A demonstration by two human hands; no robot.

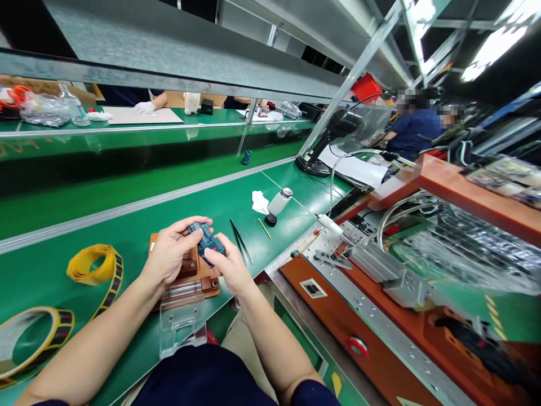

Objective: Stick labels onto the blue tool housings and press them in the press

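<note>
Both my hands grip a small dark blue plastic part with black and red details. My left hand has its thumb pressed on the part's left end, fingers behind it. My right hand pinches the opposite end between thumb and fingers. Right under them lies an orange-brown fixture, with a clear plastic plate at its near side. Black tweezers rest on the green bench to the right of my right hand. The fixture is partly covered by my left hand.
Rolls of yellow label tape lie at the left. Beyond the tweezers are a thin stick, a white bottle, a black cap and white tissue. An orange machine with a red button borders the right. Co-workers sit across the bench.
</note>
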